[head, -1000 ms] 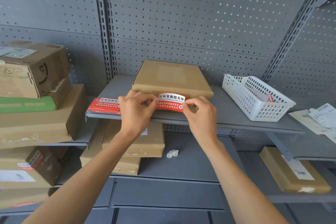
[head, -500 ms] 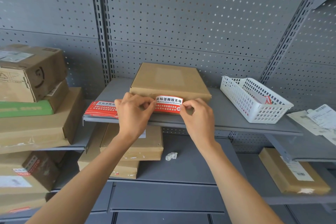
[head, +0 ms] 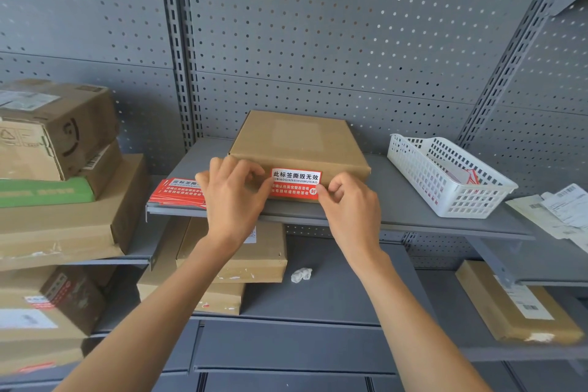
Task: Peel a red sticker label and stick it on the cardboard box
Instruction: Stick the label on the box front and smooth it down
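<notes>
- Grey metal shelf [head: 397, 207] against a grey pegboard wall [head: 318, 25], slotted uprights running up at left and right.
- Flat cardboard box [head: 296, 140] lying on the shelf near its front edge.
- Red sticker label [head: 294, 184] with a white band of black characters, laid over the box's front edge and face.
- Left hand [head: 232, 197] pinching the label's left end, right hand [head: 350, 204] pinching its right end; fingertips closed on it.
- Stack of red label sheets [head: 176, 192] on the shelf, just left of the left hand.
- White plastic basket [head: 445, 178] to the right, well apart from the box.
- Piled parcels [head: 54, 169] on the left shelves; more boxes and a crumpled white scrap [head: 301, 274] on the shelf below.
</notes>
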### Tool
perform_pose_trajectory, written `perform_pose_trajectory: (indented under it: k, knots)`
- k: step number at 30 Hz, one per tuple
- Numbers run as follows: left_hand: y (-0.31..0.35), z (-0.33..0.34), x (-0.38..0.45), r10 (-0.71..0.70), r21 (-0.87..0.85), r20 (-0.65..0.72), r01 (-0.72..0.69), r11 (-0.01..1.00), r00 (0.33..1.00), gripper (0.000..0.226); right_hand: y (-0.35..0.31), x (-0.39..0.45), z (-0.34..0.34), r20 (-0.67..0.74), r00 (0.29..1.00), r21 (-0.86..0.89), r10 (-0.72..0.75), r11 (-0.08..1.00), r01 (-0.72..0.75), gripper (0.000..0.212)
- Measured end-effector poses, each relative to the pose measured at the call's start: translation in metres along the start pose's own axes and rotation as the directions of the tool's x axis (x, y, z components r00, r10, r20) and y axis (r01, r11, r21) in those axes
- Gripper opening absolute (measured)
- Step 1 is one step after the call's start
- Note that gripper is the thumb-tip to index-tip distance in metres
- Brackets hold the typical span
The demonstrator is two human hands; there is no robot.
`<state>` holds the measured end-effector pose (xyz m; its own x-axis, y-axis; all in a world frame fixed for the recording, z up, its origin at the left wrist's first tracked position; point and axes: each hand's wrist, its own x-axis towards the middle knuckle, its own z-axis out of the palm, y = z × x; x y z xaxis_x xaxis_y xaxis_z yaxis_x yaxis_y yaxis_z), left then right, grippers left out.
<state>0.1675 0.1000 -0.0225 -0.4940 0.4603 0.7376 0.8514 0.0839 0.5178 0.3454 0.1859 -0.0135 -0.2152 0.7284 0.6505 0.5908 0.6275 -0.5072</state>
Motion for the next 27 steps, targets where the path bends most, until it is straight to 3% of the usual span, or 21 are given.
perform_pose_trajectory:
  k: [7,10,13,17,21,27]
  knots:
    - [0.0,-0.002,0.006,-0.107,-0.142,0.022,0.109,0.984,0.994,0.045,0.006,0.001,-0.003,-0.166,0.985,-0.125,-0.055,0.992,0.034,0.031]
    - [0.003,0.0,0.011,-0.126,-0.195,0.075,0.139,0.971,0.989,0.043,0.005,0.005,0.003,-0.098,0.993,-0.065,-0.063,0.996,0.057,0.037]
    - [0.008,0.003,0.014,-0.123,-0.234,0.168,0.16,0.959,0.978,0.043,0.004,0.01,0.012,0.004,1.0,0.059,0.014,0.998,-0.014,0.043]
    - [0.01,0.005,0.016,-0.109,-0.169,0.226,0.15,0.974,0.968,0.034,0.0,0.014,0.016,0.011,0.999,0.16,0.052,0.986,-0.053,0.049]
    - [0.02,0.001,0.024,-0.079,-0.123,0.211,0.107,0.987,0.974,0.031,-0.012,0.022,0.01,-0.022,0.994,0.107,0.103,0.989,-0.1,0.053]
    - [0.048,-0.011,0.055,-0.043,-0.061,0.215,0.057,0.996,0.976,0.043,-0.033,0.052,-0.019,-0.077,0.99,0.004,0.122,0.993,-0.122,0.057]
